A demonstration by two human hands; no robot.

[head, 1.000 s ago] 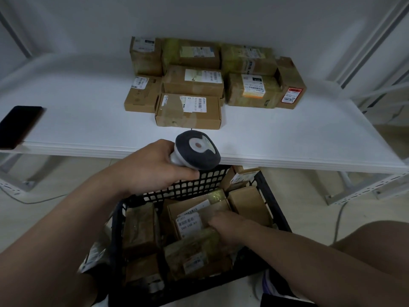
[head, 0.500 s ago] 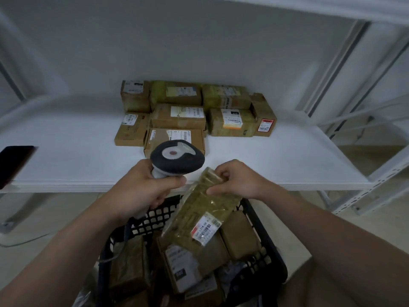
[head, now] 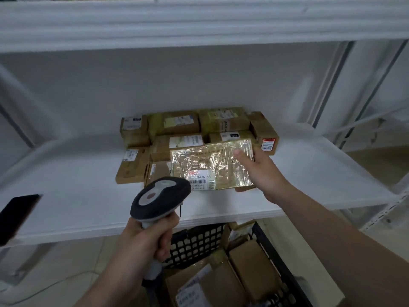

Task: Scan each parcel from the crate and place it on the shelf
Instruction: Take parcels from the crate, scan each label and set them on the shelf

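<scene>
Taped parcel point(head: 212, 166) held up over the shelf's point(head: 73, 196) front edge, right hand point(head: 259, 171) gripping its end; left hand point(head: 147, 238) clenches the scanner point(head: 160, 197), aimed at it.

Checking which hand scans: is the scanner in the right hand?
No, the left hand grips the scanner, while the right hand holds the parcel.

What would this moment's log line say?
step: scan | left hand: grips scanner | right hand: holds taped parcel, label visible | crate: more parcels inside
</scene>
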